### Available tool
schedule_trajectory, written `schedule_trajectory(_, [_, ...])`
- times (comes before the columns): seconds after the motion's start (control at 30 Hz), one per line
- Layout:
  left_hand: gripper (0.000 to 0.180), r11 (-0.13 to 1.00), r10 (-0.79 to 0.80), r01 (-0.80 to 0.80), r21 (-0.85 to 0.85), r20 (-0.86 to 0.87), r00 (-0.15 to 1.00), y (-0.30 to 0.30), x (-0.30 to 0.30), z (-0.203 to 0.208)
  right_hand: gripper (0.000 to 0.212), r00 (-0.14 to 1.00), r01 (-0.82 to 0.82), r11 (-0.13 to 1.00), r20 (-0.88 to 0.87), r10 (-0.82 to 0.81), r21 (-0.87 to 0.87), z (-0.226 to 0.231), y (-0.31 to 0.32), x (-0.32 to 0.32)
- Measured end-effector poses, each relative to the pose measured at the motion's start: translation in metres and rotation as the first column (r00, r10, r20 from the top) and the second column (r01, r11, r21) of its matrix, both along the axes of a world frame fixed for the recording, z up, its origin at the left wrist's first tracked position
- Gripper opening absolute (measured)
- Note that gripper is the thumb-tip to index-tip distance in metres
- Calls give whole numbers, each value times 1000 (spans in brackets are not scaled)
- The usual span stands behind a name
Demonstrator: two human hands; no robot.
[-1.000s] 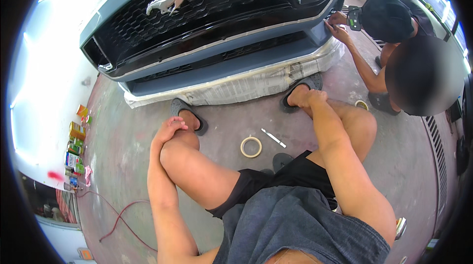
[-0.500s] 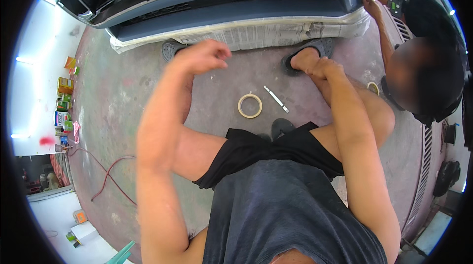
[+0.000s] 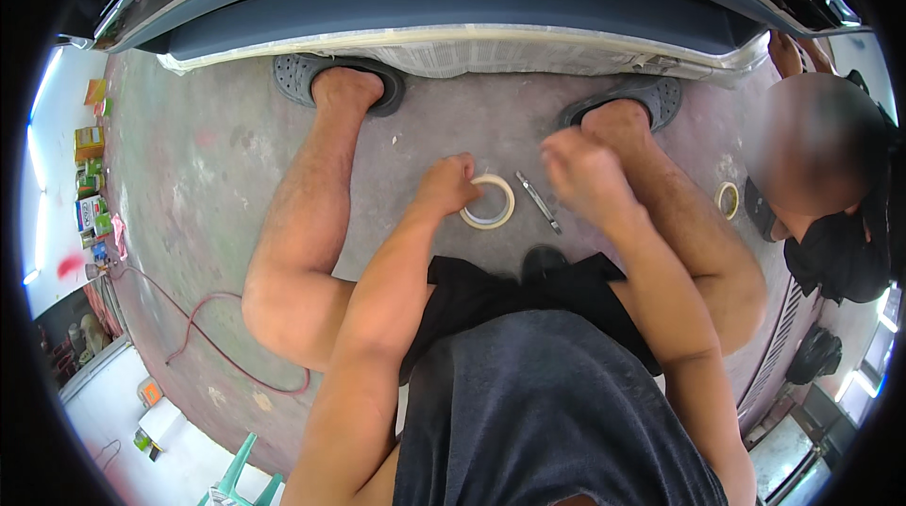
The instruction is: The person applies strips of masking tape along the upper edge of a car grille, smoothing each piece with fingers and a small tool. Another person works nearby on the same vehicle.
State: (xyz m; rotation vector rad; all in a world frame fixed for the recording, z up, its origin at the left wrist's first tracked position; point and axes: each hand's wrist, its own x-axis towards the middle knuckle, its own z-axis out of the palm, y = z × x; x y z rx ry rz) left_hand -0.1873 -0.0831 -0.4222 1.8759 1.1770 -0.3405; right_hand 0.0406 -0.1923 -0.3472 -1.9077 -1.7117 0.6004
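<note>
While my left hand (image 3: 448,185) is down on the floor (image 3: 425,251) between my feet, its bent fingers meet the upper left rim of the tape roll (image 3: 511,199); whether they are clamped on it, I cannot tell. My right hand (image 3: 590,176) is in the air near my right ankle, fingers half curled and blurred, so I cannot tell if they are apart or together; I see nothing in them. Between it and the tape lies a slim silver tool (image 3: 538,202). Ahead of my shoes (image 3: 297,81) is the bumper (image 3: 453,10), with paper (image 3: 510,53) along its lower edge. I judge the step in hand to be getting hold of the tape. Lifting it would call for a firm pinch on the rim, clear of the tool.
</note>
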Motion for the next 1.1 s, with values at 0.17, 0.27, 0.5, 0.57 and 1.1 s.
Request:
schedule_trajectory(0.17, [25, 821, 552, -457, -343, 267, 790, 11, 8, 7, 34, 979, -205, 975, 8, 205, 91, -3, 7, -58])
schedule_trajectory(0.27, [21, 674, 721, -498, -547, 339, 604, 10, 20, 37, 42, 992, -128, 986, 5, 128, 106, -12, 7, -59])
schedule_trajectory(0.5, [31, 682, 730, -462, -567, 499, 467, 17, 7, 66, 42, 986, 70, 997, -157, -63, 42, 10, -3, -43])
schedule_trajectory(0.57, [40, 727, 686, -395, -562, 559, 466, 17, 4, 70, 42, 987, 25, 998, -161, -15, 61, 22, -4, -39])
schedule_trajectory(1.1, [16, 869, 451, -386, -311, 817, 358, 7, 5, 75, 37, 979, -52, 991, -187, 75, 125, 45, -6, -40])
